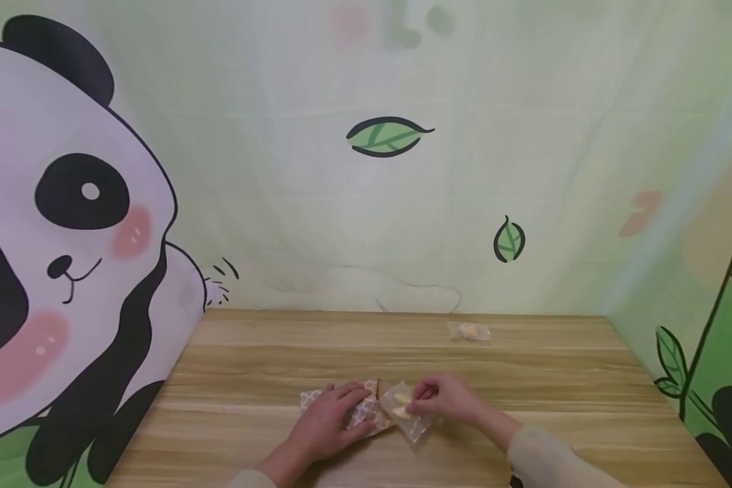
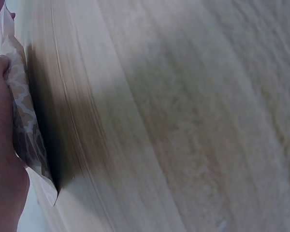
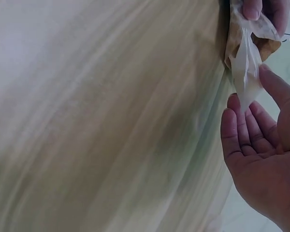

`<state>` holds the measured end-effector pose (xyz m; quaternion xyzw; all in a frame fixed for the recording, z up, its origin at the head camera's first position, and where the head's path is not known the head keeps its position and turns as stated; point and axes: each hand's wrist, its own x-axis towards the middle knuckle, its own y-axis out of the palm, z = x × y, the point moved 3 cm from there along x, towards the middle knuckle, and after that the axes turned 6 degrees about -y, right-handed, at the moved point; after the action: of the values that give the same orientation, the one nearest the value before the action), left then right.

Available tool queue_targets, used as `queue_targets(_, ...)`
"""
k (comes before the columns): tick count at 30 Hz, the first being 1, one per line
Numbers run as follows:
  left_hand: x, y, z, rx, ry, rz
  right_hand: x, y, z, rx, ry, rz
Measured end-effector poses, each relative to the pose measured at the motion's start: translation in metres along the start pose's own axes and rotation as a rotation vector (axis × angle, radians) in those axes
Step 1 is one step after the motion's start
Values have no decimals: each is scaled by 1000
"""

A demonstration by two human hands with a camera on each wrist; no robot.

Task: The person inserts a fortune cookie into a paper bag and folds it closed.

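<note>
A brown paper bag [image 1: 369,411] with a white lattice pattern lies on the wooden table, its torn, jagged mouth turned to the right. My left hand [image 1: 324,423] holds it from above, thumb along the near side and fingers along the far side. At the mouth, my right hand [image 1: 453,398] pinches a small clear plastic packet [image 1: 413,428] with pale yellow pieces in it. In the right wrist view the packet [image 3: 246,72] hangs between thumb and fingertips, its upper end overlapping the bag's brown opening [image 3: 267,48].
Farther back on the wooden table [image 1: 268,352] lies another clear packet [image 1: 470,331] with an orange-toned piece inside. Behind the table's back edge hangs a pale green cloth backdrop [image 1: 317,203] printed with a panda and leaves.
</note>
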<state>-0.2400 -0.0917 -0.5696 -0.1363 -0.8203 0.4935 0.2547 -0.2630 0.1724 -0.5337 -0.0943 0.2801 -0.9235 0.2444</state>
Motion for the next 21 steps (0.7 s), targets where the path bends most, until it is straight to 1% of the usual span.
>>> queue_targets(5, 0, 4, 0, -1, -3, 11, 8, -1, -1, -58, 9, 33)
queue_targets(8, 0, 5, 0, 0, 2, 8, 12, 0, 0, -90, 22, 27)
queue_targets(11, 0, 6, 0, 0, 10, 3, 16, 2, 1, -90, 32, 7)
queue_targets(17, -1, 5, -1, -2, 27, -8, 21, 10, 3, -3, 47, -46)
queue_targets(21, 0, 5, -1, -5, 25, -11, 23, 17, 3, 41, 63, -94)
